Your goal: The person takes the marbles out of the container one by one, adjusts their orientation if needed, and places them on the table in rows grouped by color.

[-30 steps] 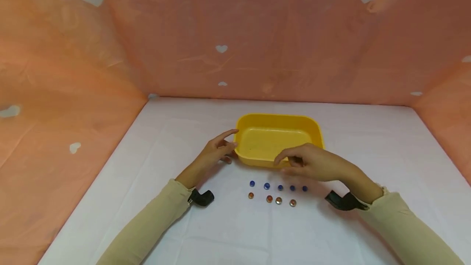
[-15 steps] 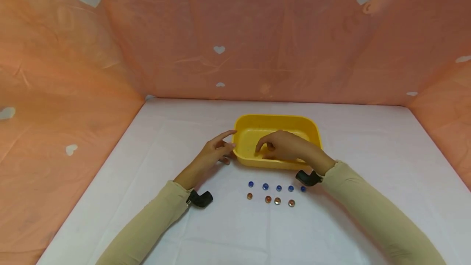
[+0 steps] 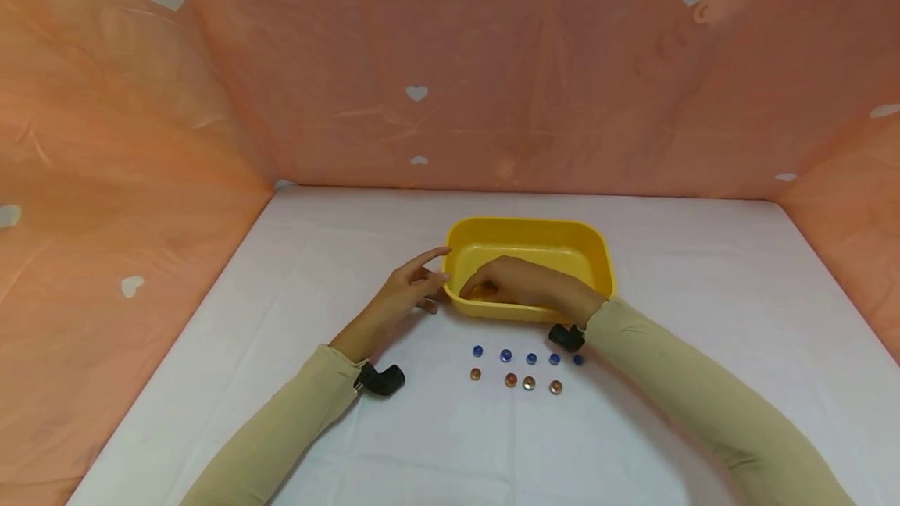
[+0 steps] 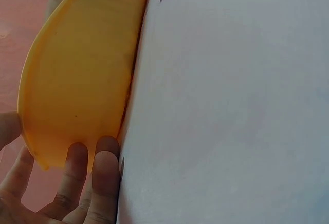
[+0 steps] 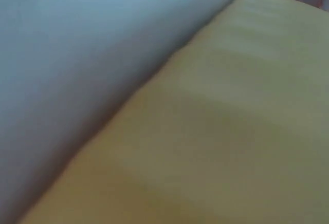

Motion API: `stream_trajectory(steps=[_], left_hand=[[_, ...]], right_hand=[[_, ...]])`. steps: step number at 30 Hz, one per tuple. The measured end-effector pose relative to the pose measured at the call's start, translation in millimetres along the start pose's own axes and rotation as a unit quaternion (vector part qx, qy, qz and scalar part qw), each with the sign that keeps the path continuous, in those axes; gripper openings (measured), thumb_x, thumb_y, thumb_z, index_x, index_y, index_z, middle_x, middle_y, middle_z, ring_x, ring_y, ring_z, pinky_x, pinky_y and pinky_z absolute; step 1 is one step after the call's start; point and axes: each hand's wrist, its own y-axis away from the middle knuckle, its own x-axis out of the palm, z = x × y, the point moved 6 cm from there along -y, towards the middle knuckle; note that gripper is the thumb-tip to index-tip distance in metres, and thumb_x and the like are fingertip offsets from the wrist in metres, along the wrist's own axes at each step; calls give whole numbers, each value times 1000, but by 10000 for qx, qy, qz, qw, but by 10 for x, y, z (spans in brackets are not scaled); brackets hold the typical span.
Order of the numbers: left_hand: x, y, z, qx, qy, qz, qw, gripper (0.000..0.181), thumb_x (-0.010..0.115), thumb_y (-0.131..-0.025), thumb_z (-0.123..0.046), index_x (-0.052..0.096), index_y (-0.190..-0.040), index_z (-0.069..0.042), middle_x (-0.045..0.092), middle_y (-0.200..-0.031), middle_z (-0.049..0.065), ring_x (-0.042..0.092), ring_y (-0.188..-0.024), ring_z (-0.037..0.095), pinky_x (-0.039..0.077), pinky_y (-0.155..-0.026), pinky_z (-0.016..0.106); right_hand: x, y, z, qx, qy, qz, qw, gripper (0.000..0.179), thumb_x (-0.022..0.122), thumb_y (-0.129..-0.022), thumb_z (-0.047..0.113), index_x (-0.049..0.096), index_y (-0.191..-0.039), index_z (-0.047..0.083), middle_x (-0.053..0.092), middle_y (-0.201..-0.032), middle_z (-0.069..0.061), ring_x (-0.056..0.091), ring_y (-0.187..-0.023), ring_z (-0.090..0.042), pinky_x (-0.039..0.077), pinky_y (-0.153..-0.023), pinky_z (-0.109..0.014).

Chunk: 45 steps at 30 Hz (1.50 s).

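Note:
A yellow plastic tray [image 3: 562, 315] stands on the white cloth. My left hand [image 3: 401, 299] lies at its left end; in the left wrist view, loosely spread fingers [image 4: 77, 165] touch the yellow wall. Inside the tray, near its left front corner, my right hand [image 3: 516, 279] reaches down with bent fingers. Its fingertips are hidden by the hand and the front wall, so whether they hold anything does not show. The right wrist view has only the tray's outer side [image 5: 205, 131], blurred. In front lie a row of several blue marbles [image 3: 531, 358] and a row of several orange-brown marbles [image 3: 511, 380].
White cloth [image 3: 422, 443] covers the table. An orange sheet with pale hearts [image 3: 492, 131] hangs behind it and at both sides. The right sleeve [image 3: 675, 365] passes just right of the marble rows. A black wrist camera [image 3: 566, 337] hangs above the rightmost blue marbles.
My right hand has moved left from the tray's front right rim, down into the tray and on toward its left end. The left hand and both marble rows have stayed in place.

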Motion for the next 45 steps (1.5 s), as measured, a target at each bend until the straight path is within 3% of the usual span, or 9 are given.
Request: stream_trajectory(steps=[7, 11, 19, 24, 31, 36, 45], left_hand=[[-3, 15, -6, 36, -10, -46, 10000, 49, 59, -101, -33, 45, -147, -38, 59, -118, 14, 68, -95, 20, 59, -77, 27], [4, 2, 4, 63, -3, -46, 10000, 49, 59, -101, -33, 45, -147, -37, 59, -118, 14, 68, -94, 19, 60, -77, 27], [26, -15, -9, 152, -16, 39, 9999, 50, 59, -101, -31, 44, -148, -35, 60, -119, 15, 69, -94, 19, 60, -76, 28], [31, -18, -17, 204, -53, 49, 9998, 51, 58, -101, -31, 43, -150, -33, 60, -119, 17, 68, -94, 20, 60, -76, 27], [37, -46, -12, 144, 68, -12, 9999, 48, 59, -101, -30, 46, -147, -36, 59, -116, 15, 68, -93, 19, 59, -75, 27], [1, -36, -4, 131, 104, -56, 9998, 49, 60, -100, -31, 46, -147, -36, 59, -116, 14, 68, -93, 21, 59, -76, 27], [-22, -17, 12, 51, 149, -123, 9998, 48, 60, -100, -32, 47, -146, -37, 58, -115, 13, 67, -95, 21, 59, -76, 28]], right_hand=[[-14, -4, 14, -94, 43, -74, 9999, 19, 66, -97, 18, 75, -112, 23, 69, -101, 13, 58, -93, -10, 51, -92, -27], [-54, 26, 9, 81, 159, -237, 9996, 17, 68, -95, 22, 76, -110, 25, 71, -103, 14, 59, -93, -9, 52, -92, -28], [-172, 149, -7, 374, 47, -702, 9968, 12, 72, -91, 35, 75, -102, 30, 66, -89, 12, 56, -81, -12, 48, -75, -27], [-283, 264, -3, 324, -24, -996, 9945, 13, 74, -89, 36, 75, -100, 29, 53, -75, 4, 50, -71, -14, 41, -63, -27], [-478, 532, 16, 153, -367, -1393, 9895, 13, 77, -87, 30, 76, -99, 24, 49, -74, 3, 48, -71, -16, 38, -62, -26], [-482, 698, 43, -163, -487, -1380, 9891, 16, 79, -85, 26, 77, -99, 19, 48, -72, 5, 46, -68, -13, 38, -60, -24], [-400, 1080, 42, -461, -979, -1051, 9886, 13, 79, -85, 24, 76, -98, 23, 45, -71, 7, 44, -66, -7, 39, -58, -23]])
